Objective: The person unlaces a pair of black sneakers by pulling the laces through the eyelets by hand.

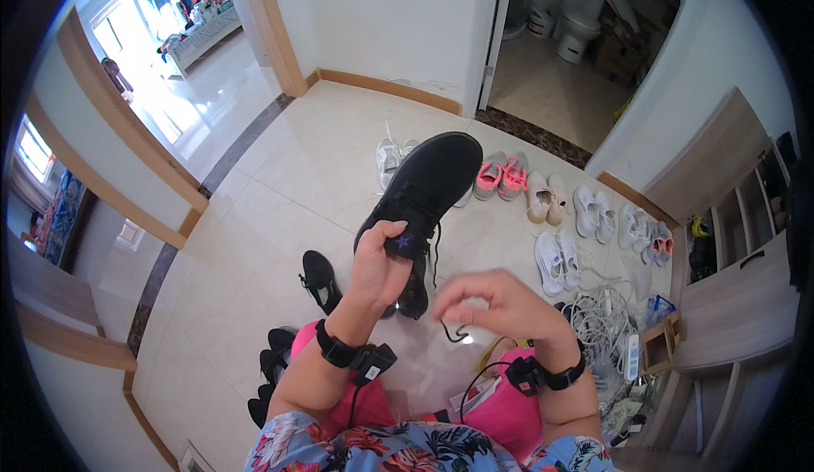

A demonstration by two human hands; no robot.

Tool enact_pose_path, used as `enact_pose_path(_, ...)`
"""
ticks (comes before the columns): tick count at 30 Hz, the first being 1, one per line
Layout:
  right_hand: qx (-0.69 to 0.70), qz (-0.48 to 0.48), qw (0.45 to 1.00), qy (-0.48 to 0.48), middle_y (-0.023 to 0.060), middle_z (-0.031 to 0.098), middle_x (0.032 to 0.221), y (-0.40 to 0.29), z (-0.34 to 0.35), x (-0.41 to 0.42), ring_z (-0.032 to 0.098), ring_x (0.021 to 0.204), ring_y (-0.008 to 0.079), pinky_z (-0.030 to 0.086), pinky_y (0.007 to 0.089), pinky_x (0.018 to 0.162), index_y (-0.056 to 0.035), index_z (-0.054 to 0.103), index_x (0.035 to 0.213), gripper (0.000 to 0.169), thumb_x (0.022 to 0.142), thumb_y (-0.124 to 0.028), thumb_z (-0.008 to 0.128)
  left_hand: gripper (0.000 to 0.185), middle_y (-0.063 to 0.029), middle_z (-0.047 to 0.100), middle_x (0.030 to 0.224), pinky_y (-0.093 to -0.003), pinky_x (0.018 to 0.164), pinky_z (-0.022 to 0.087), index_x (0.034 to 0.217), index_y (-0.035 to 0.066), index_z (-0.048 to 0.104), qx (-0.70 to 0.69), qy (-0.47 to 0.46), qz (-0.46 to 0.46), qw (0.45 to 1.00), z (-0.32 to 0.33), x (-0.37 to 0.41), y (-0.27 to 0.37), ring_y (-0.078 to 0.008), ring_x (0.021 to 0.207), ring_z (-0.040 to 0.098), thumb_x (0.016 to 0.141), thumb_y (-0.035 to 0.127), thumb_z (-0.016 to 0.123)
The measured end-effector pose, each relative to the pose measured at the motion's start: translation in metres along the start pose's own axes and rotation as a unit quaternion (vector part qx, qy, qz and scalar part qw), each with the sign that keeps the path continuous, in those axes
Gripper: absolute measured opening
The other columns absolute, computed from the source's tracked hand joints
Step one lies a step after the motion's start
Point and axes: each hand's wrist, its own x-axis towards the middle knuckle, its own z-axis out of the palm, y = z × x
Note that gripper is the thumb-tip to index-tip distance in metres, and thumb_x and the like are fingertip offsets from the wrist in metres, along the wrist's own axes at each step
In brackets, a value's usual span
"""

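Observation:
Raised at the middle of the head view is a black lace-up shoe (429, 183), toe pointing up and to the right. My left hand (383, 265) grips it by the tongue, with the thumb beside a small purple star. A black lace dangles from its right side. My right hand (486, 297) is below and right of the shoe, blurred, fingers curled; a black lace end (454, 333) shows just under it, and whether the fingers pinch it I cannot tell. Another black shoe (320, 280) rests on the floor at left, and more black footwear (414, 291) lies partly hidden behind my left hand.
Grey-and-pink sneakers (501, 176), beige shoes (547, 197) and several white pairs (558, 262) line the floor at right. Tangled white cables (601, 322) lie by a wooden shoe cabinet (741, 297) with open compartments. More black shoes (272, 364) stand by my left knee.

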Motion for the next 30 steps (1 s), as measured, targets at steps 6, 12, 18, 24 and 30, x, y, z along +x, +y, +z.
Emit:
enact_pose_path(6,-0.078,0.030,0.931,0.355,0.0023,0.064,0.091,0.024,-0.005,0.015,0.060,0.081,0.0094,0.048,0.0240,0.069,-0.0033,0.063,0.094,0.014,0.084,-0.011,0.069,0.052,-0.0154,0.053,0.129,-0.0351,0.106,0.037,0.130,-0.012,0.043,0.007,-0.100,-0.018,0.995,0.009,-0.008,0.002,-0.0234,0.120,0.051,0.080,0.001,0.052)
enact_pose_path(12,-0.179,-0.064,0.920,0.343,0.0064,0.062,0.091,0.040,0.002,0.023,0.061,0.081,0.0148,0.050,0.0265,0.070,-0.0015,0.063,0.093,0.018,0.077,-0.004,0.071,0.058,-0.0150,0.052,0.132,-0.0344,0.107,0.036,0.132,-0.011,0.041,0.028,-0.129,-0.046,0.990,0.010,-0.013,-0.003,-0.0230,0.123,0.049,0.076,-0.005,0.053)
enact_pose_path(18,-0.106,-0.082,0.919,0.370,0.0064,0.062,0.087,0.033,0.000,0.022,0.060,0.077,0.0127,0.050,0.0256,0.072,0.0006,0.063,0.088,0.011,0.081,-0.003,0.070,0.064,-0.0100,0.053,0.132,-0.0306,0.104,0.036,0.135,-0.006,0.042,0.119,-0.194,-0.032,0.973,0.008,-0.022,-0.002,-0.0183,0.122,0.049,0.073,-0.006,0.063)
enact_pose_path(24,-0.114,-0.089,0.915,0.375,0.0054,0.063,0.080,0.025,0.000,0.022,0.061,0.071,0.0137,0.049,0.0251,0.068,-0.0002,0.063,0.087,0.010,0.080,-0.004,0.070,0.068,-0.0077,0.052,0.134,-0.0282,0.103,0.036,0.136,-0.005,0.042,0.313,-0.171,0.037,0.933,0.016,-0.026,-0.006,-0.0148,0.121,0.048,0.075,-0.001,0.071)
enact_pose_path(30,-0.081,0.011,0.944,0.318,0.0050,0.062,0.074,0.014,0.007,0.016,0.056,0.063,0.0111,0.045,0.0264,0.057,-0.0002,0.065,0.090,0.011,0.082,-0.007,0.069,0.055,-0.0083,0.058,0.127,-0.0273,0.097,0.041,0.132,-0.005,0.047,0.245,-0.072,0.072,0.964,0.021,-0.021,-0.014,-0.0144,0.112,0.054,0.080,-0.002,0.066)
